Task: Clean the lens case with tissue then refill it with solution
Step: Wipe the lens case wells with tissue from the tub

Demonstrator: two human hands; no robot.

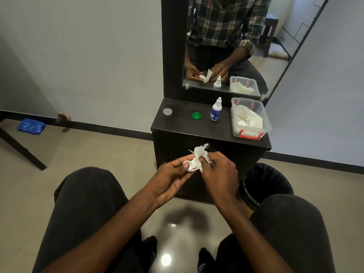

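My left hand (171, 179) pinches the left end of a white lens case (189, 166) held above my knees, in front of the dark cabinet. My right hand (218, 174) grips a crumpled white tissue (199, 153) and presses it into the case's right well, which the tissue hides. On the cabinet top stand a small blue solution bottle (216, 110) with a white nozzle cap, a green case cap (196, 115) and a clear case cap (167, 111), both lying loose.
A clear plastic box (265, 123) with red latches holds more tissues at the cabinet's right end. A mirror (246, 46) rises behind the cabinet top (181, 123). A black waste bin (266, 182) stands on the floor to the right of my hands.
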